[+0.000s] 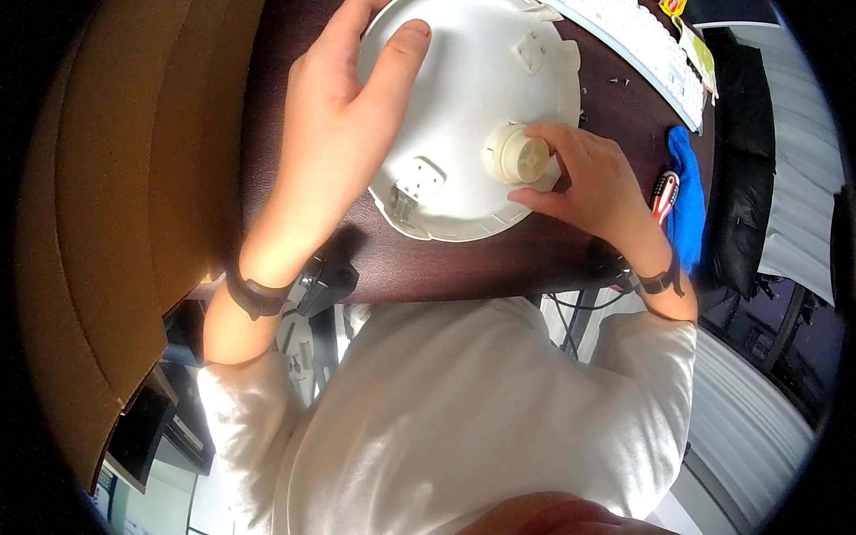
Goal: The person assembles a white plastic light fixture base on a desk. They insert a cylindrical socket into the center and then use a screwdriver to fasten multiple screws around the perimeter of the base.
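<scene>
Head view: our left hand [348, 107] lies spread over the left of the round white cover [464, 98], fingertips cut off above; whether it grips, we cannot tell. Toward the cover's right rim, the short cream cylinder [521, 159] is held between thumb and fingers of our right hand [599, 176], the nearer one, its axis tilted toward that palm.

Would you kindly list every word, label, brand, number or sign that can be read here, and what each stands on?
No text can be read in this view.
White keyboard: any key markings are too small.
Red-and-yellow packet: any print is too blurred.
Round white plastic cover and cream cylindrical fitting: no legible lettering.
</scene>
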The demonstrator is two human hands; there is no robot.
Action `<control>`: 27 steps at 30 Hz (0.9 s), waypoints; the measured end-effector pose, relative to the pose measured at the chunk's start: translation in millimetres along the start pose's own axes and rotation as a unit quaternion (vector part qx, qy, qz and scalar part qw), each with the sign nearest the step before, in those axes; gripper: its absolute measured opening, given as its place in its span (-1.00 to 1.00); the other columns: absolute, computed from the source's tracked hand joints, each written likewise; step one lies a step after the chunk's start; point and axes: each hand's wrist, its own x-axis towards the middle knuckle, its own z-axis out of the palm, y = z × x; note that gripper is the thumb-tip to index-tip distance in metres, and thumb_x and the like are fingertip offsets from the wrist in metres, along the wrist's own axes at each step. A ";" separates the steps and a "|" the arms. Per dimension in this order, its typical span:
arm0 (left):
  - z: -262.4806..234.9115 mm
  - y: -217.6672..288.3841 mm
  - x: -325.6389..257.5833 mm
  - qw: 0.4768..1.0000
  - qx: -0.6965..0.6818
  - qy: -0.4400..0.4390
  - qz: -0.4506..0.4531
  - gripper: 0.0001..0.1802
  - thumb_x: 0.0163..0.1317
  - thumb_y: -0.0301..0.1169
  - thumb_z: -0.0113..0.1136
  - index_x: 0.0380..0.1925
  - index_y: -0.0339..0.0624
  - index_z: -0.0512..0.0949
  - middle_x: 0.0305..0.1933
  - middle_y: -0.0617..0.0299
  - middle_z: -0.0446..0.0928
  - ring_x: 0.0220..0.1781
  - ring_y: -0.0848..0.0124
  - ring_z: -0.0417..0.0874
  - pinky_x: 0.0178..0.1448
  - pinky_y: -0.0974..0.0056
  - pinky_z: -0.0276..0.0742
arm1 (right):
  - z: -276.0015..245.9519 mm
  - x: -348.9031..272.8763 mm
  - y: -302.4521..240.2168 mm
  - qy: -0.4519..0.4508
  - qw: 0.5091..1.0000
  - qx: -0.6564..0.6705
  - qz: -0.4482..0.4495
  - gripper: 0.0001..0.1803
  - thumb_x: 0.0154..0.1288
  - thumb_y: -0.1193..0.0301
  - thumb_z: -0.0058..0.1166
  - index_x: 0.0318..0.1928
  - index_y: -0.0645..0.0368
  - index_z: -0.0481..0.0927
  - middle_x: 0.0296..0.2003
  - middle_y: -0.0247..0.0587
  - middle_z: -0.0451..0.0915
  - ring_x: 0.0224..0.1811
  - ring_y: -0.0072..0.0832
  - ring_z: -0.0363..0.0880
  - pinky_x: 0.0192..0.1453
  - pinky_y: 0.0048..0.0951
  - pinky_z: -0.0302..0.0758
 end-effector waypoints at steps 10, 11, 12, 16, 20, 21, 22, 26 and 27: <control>-1.4 0.3 0.0 1.000 0.007 -0.002 0.009 -0.64 0.30 -0.29 -0.04 0.02 -0.24 0.43 -0.11 0.23 0.51 -0.07 0.55 0.47 0.01 0.46 0.35 | -5.4 1.1 0.4 -0.020 0.998 -0.039 -0.045 -0.50 -0.11 0.36 0.31 -0.09 0.14 0.47 -0.22 -0.17 0.54 -0.23 -0.23 0.54 -0.18 -0.37 0.50; -0.8 0.2 0.1 1.000 0.003 -0.001 0.008 -0.64 0.30 -0.29 -0.04 0.03 -0.24 0.43 -0.11 0.23 0.51 -0.08 0.55 0.47 0.00 0.46 0.36 | -5.2 1.0 1.3 -0.020 0.998 -0.033 -0.047 -0.50 -0.12 0.36 0.31 -0.09 0.14 0.47 -0.23 -0.17 0.54 -0.23 -0.23 0.54 -0.19 -0.38 0.50; -0.5 0.1 0.1 1.000 -0.001 0.001 0.007 -0.64 0.30 -0.29 -0.04 0.03 -0.24 0.43 -0.11 0.23 0.51 -0.08 0.55 0.47 0.00 0.46 0.36 | -5.2 0.7 2.3 -0.019 0.998 -0.027 -0.049 -0.50 -0.12 0.37 0.31 -0.09 0.14 0.47 -0.23 -0.17 0.54 -0.24 -0.23 0.54 -0.19 -0.38 0.50; -0.9 0.6 0.0 1.000 0.005 0.000 0.005 -0.64 0.30 -0.30 -0.04 0.03 -0.25 0.43 -0.11 0.23 0.51 -0.08 0.55 0.47 0.01 0.46 0.35 | -4.2 0.1 5.1 -0.019 0.998 -0.028 -0.054 -0.51 -0.12 0.36 0.32 -0.11 0.16 0.47 -0.25 -0.18 0.54 -0.27 -0.25 0.54 -0.20 -0.39 0.50; 0.0 -0.2 0.1 1.000 0.002 0.003 0.008 -0.64 0.30 -0.31 -0.04 0.03 -0.25 0.43 -0.11 0.23 0.51 -0.08 0.56 0.47 0.01 0.46 0.35 | -1.9 0.4 7.3 -0.006 0.998 -0.021 -0.066 -0.53 -0.04 0.29 0.26 -0.10 0.13 0.43 -0.29 -0.17 0.52 -0.30 -0.24 0.56 -0.28 -0.34 0.52; 0.1 -0.8 0.3 1.000 0.003 0.003 0.014 -0.64 0.30 -0.31 -0.04 0.03 -0.25 0.43 -0.11 0.24 0.51 -0.08 0.56 0.47 0.01 0.46 0.35 | -1.2 0.3 7.7 -0.006 0.998 -0.018 -0.064 -0.53 -0.04 0.29 0.26 -0.10 0.13 0.43 -0.29 -0.17 0.52 -0.31 -0.25 0.56 -0.28 -0.34 0.52; 0.2 -1.8 0.4 1.000 0.005 0.006 0.018 -0.64 0.30 -0.31 -0.04 0.03 -0.25 0.43 -0.11 0.24 0.51 -0.08 0.56 0.47 0.01 0.46 0.35 | -0.9 0.2 7.8 -0.006 0.998 -0.014 -0.063 -0.53 -0.04 0.28 0.26 -0.10 0.13 0.43 -0.29 -0.18 0.52 -0.31 -0.25 0.56 -0.28 -0.34 0.52; 0.6 -2.8 0.0 1.000 0.003 0.006 0.011 -0.65 0.30 -0.31 -0.04 0.03 -0.25 0.43 -0.12 0.24 0.51 -0.09 0.56 0.46 0.00 0.47 0.35 | -1.4 -0.8 6.8 0.001 0.997 -0.037 -0.065 -0.53 -0.05 0.28 0.27 -0.11 0.13 0.44 -0.30 -0.19 0.52 -0.32 -0.26 0.55 -0.28 -0.35 0.50; 0.5 -2.1 0.0 1.000 -0.001 0.004 0.003 -0.64 0.30 -0.31 -0.04 0.03 -0.25 0.43 -0.12 0.25 0.51 -0.09 0.56 0.46 0.00 0.47 0.35 | -2.2 -0.3 6.3 0.004 0.997 -0.040 -0.067 -0.53 -0.06 0.28 0.27 -0.11 0.13 0.44 -0.30 -0.19 0.52 -0.32 -0.26 0.55 -0.28 -0.35 0.50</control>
